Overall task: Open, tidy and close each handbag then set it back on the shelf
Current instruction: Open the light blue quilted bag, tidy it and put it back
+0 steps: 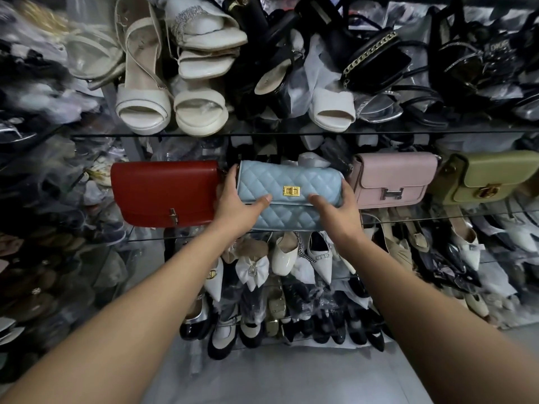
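Left hand [236,207] grips the pale blue quilted leather handbag [288,177] on the glass shelf [443,214], fingers wedged against a smooth red flap bag [166,193] to its left. Right hand [339,207] clasps the other end beside a pink leather bag [393,179], thumbs across the front.

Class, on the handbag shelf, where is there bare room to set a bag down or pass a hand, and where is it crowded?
Bare glass in front of the pink bag and green bag. Gaps beside the blue bag hold the left hand and right hand. Shoe shelves: crowded.
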